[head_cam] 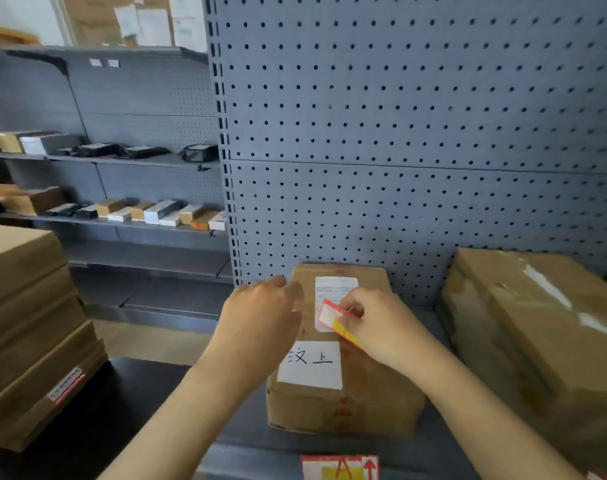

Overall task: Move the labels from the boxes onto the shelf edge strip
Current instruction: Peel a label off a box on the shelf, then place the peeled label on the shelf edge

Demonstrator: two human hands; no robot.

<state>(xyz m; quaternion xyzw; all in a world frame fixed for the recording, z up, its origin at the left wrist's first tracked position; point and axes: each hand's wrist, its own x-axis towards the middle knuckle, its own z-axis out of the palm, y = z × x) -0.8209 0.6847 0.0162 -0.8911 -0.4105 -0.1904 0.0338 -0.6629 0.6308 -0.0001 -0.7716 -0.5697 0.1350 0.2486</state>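
Note:
A small cardboard box point(347, 403) stands on the grey shelf point(246, 420) in front of me. It bears a white printed sticker and a white paper with handwritten characters point(310, 365). My right hand point(378, 327) pinches a red-bordered label point(333, 318) with a yellow part, its free end lifted off the box top. My left hand point(260, 317) rests against the box's left top edge, fingers loosely bent. Another red, white and yellow label point(340, 467) sits on the shelf edge strip point(253, 462) at the bottom.
A larger cardboard box point(537, 327) lies on the same shelf to the right. A stack of flat cartons point(28, 327) stands at the left. Grey pegboard point(416, 133) backs the shelf. Farther shelves at the left hold several small boxes point(163, 211).

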